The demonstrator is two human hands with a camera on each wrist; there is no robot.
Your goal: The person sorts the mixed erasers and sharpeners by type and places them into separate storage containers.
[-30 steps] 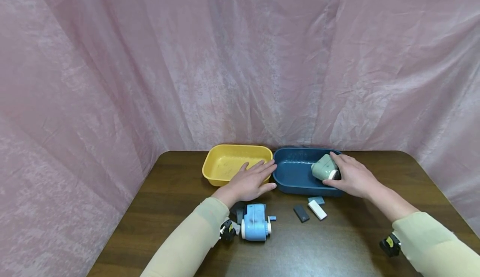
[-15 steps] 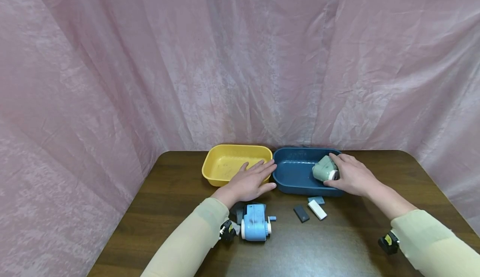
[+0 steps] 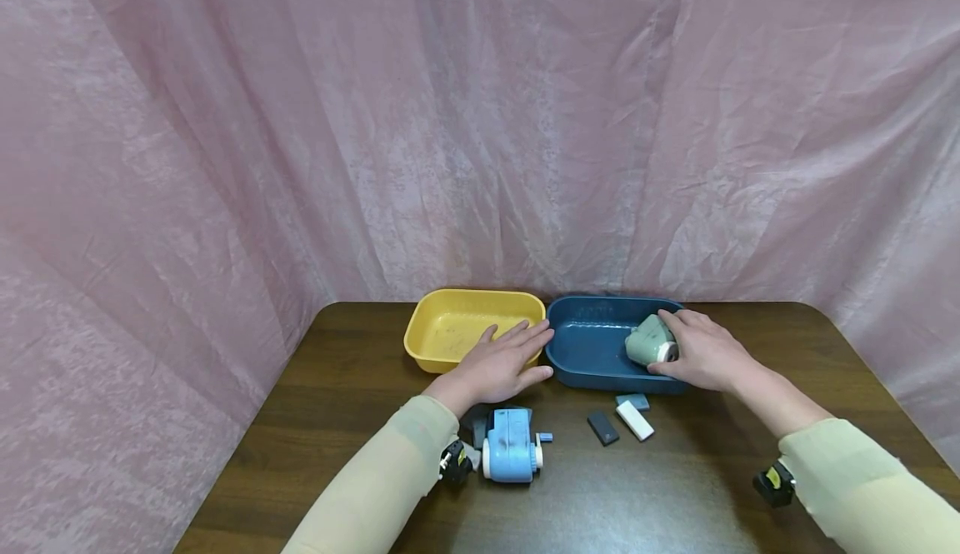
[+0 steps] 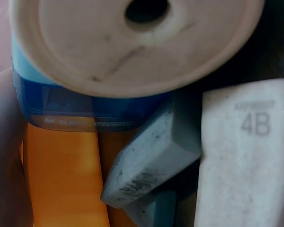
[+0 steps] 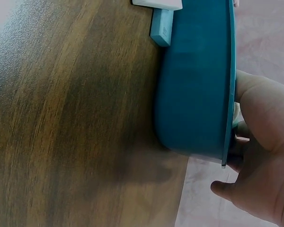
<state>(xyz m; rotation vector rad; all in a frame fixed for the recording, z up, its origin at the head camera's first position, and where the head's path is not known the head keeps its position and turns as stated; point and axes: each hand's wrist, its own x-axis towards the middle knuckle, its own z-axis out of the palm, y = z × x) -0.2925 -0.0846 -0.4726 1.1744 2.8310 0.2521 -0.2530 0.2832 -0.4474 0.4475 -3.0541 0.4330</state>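
Observation:
My right hand point(image 3: 705, 351) reaches over the right end of the blue bin point(image 3: 588, 375) and grips a green pencil sharpener point(image 3: 647, 340) inside it, which lies tilted. In the right wrist view the bin wall point(image 5: 199, 85) hides most of the sharpener. My left hand point(image 3: 498, 364) lies with fingers spread over the front right corner of the yellow bin point(image 3: 427, 361); whether it touches the rim I cannot tell. Close to the left wrist stands a blue crank pencil sharpener point(image 3: 511, 447). In the left wrist view a white eraser point(image 4: 248, 151) marked 4B and a grey eraser point(image 4: 154, 153) sit beside it.
In front of the blue bin lie a dark eraser point(image 3: 602, 427), a white eraser point(image 3: 634, 420) and a blue-grey eraser point(image 3: 633, 401). Both bins stand side by side near the back edge of the wooden table point(image 3: 337, 371). A pink curtain point(image 3: 480, 137) hangs behind.
The green pencil sharpener has sunk slightly into the blue bin with my right hand, shifting a little. My left hand has stayed still.

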